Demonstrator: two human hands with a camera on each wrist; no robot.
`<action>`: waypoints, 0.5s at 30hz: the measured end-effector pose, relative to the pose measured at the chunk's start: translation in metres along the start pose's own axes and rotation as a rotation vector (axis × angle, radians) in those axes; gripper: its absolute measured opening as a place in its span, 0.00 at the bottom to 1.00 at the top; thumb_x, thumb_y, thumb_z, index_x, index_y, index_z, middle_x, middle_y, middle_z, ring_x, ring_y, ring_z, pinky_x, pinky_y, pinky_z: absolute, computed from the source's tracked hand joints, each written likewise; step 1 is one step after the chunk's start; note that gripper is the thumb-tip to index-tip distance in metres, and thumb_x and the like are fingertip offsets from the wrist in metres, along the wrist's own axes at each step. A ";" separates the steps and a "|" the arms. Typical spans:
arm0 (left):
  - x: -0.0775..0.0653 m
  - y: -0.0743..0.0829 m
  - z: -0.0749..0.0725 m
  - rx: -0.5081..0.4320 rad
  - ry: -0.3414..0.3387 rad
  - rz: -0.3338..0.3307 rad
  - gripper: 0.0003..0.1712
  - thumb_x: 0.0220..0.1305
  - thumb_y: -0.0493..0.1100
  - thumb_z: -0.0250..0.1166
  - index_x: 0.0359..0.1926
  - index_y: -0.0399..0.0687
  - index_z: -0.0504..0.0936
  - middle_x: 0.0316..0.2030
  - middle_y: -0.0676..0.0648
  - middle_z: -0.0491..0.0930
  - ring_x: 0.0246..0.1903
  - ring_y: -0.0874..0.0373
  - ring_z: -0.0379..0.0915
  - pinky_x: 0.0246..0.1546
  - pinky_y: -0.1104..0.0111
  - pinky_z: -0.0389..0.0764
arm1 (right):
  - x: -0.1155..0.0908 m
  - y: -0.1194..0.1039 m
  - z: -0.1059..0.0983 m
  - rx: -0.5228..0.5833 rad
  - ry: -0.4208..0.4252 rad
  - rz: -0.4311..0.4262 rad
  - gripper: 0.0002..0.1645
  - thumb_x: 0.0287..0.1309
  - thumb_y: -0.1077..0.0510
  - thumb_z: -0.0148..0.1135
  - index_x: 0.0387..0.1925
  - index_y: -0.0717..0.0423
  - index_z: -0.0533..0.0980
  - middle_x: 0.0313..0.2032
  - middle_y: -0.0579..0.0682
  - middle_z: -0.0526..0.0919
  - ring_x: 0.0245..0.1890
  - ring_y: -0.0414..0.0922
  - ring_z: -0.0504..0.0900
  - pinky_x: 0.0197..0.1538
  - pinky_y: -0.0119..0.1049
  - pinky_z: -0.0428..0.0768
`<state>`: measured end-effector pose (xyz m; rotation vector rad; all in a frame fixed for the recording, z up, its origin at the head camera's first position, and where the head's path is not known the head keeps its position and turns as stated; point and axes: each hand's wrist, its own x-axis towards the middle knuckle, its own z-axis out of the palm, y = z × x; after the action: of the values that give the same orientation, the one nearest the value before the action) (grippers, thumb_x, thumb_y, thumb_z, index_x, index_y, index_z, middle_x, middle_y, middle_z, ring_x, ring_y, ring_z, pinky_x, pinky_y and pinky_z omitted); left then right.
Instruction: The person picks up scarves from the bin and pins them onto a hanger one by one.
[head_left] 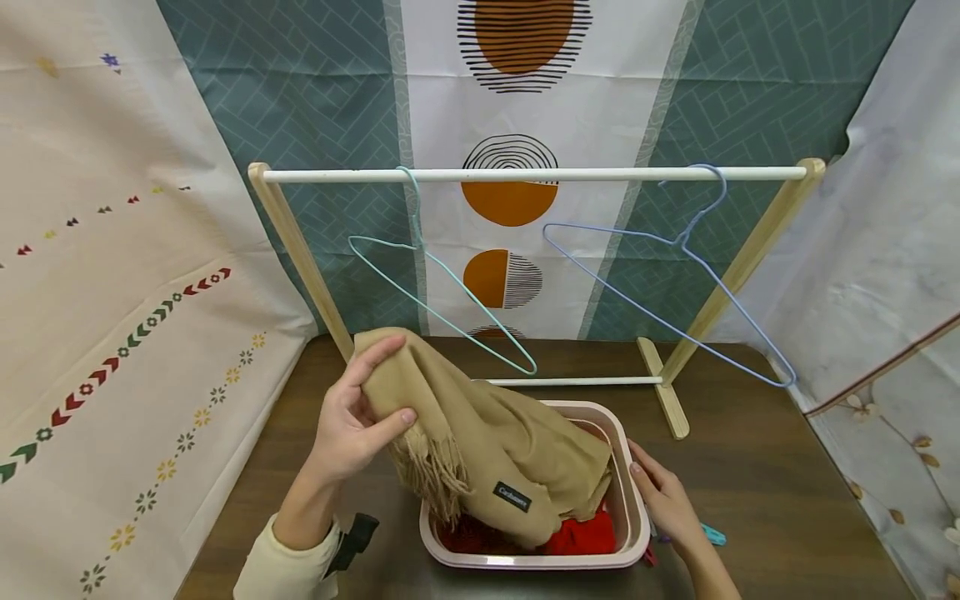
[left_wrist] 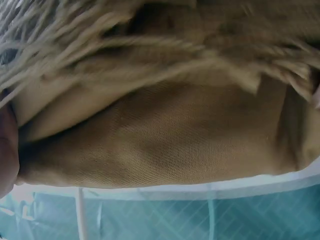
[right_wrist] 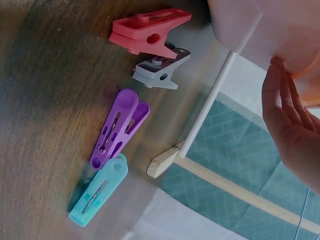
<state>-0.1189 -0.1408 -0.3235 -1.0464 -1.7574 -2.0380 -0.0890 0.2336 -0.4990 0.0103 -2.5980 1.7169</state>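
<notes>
Scarf (head_left: 498, 433), tan and fringed, is hanging in the head view from the left hand (head_left: 347, 433), whose thumb and fingers are pinching its upper end, while its lower part is lying in the pink basket (head_left: 540, 562) over some red cloth (head_left: 583, 536). A dark label (head_left: 512, 496) (apparently reading "Cashmere") is facing upward. The right hand (head_left: 667, 500) is touching the basket's right side. Behind, a mint hanger (head_left: 417, 247) and a blue hanger (head_left: 683, 239) are hanging on a white rail (head_left: 337, 176).

In the left wrist view, the scarf's weave and blurred fringe are filling most of the space.

In the right wrist view, the right hand's nearly straight fingers are resting against the basket's outer wall; red (right_wrist: 145, 32), grey (right_wrist: 152, 77), purple (right_wrist: 112, 132) and turquoise (right_wrist: 102, 185) clips are lying nearby.
</notes>
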 end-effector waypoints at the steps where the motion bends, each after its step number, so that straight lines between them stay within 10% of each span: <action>1: 0.004 0.002 -0.001 0.007 0.018 0.016 0.37 0.46 0.21 0.62 0.60 0.25 0.60 0.54 0.45 0.63 0.42 0.59 0.68 0.33 0.74 0.77 | 0.000 0.000 0.000 -0.001 -0.003 -0.001 0.25 0.67 0.60 0.44 0.63 0.65 0.61 0.58 0.65 0.66 0.54 0.56 0.68 0.44 0.25 0.71; 15: 0.034 0.012 -0.008 -0.203 0.114 0.039 0.40 0.42 0.16 0.60 0.60 0.32 0.64 0.53 0.41 0.66 0.45 0.56 0.68 0.38 0.72 0.76 | 0.004 -0.007 -0.006 -0.045 -0.010 0.016 0.25 0.65 0.60 0.48 0.62 0.66 0.62 0.53 0.68 0.71 0.48 0.50 0.74 0.41 0.26 0.74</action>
<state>-0.1384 -0.1424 -0.2925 -0.9883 -1.4884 -2.2402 -0.0927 0.2365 -0.4902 -0.0031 -2.6506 1.6671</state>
